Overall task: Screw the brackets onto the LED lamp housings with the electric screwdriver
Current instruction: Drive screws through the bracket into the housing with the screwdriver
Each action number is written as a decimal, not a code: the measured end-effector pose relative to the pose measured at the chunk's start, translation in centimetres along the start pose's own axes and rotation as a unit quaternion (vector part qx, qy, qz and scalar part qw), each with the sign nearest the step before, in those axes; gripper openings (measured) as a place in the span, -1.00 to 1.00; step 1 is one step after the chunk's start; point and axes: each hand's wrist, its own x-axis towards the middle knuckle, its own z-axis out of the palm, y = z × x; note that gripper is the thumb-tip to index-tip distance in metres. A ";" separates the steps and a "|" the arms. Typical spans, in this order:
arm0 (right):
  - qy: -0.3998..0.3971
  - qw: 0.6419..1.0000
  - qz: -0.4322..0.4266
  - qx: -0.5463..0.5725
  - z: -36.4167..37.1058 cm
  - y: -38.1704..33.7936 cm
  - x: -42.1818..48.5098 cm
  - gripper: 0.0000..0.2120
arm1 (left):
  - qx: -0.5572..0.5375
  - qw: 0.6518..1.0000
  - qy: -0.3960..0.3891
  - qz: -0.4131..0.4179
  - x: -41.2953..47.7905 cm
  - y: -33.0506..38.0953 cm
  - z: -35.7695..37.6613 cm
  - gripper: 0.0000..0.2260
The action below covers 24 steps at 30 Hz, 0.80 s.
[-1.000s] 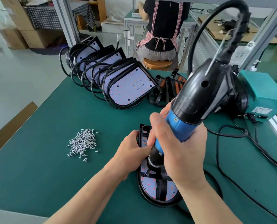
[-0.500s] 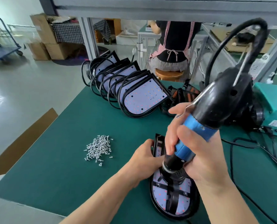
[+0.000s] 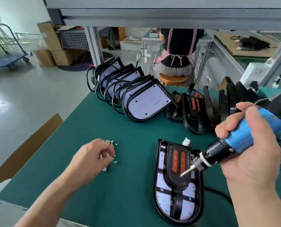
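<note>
A black LED lamp housing [image 3: 162,194] lies flat on the green table [image 3: 120,194], with a black bracket [image 3: 177,177] bearing two orange strips on top of it. My right hand [image 3: 251,159] grips the blue and black electric screwdriver [image 3: 238,141], lifted and tilted, its bit tip hovering just above the bracket. My left hand [image 3: 90,161] rests on the pile of small silver screws [image 3: 110,149] to the left, fingers curled among them. Whether a screw is pinched is hidden.
A row of housings [image 3: 146,105] with black cables leans at the back. Loose black brackets [image 3: 195,112] stand beside them at the right. A person in an apron sits on a stool [image 3: 174,79] beyond the table. Cardboard [image 3: 26,145] lies off the left edge.
My left hand left the housing and moved left onto the screw pile. My right hand lifted the screwdriver off the bracket and tilted it to the right. The camera view shifted upward.
</note>
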 end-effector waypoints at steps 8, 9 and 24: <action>0.024 1.000 -0.010 0.009 -0.4 -0.1 0.3 -0.91 | 0.027 0.998 -0.016 0.055 0.0 -1.0 1.8 -0.79; 0.027 1.000 -0.011 0.008 -0.3 -0.1 0.3 -0.91 | 0.026 0.998 -0.013 0.061 0.1 -1.1 1.9 -0.80; 0.139 0.990 -0.012 0.014 2.2 -0.1 1.0 -0.75 | -0.508 0.857 -0.066 0.059 -2.8 9.9 2.7 -0.75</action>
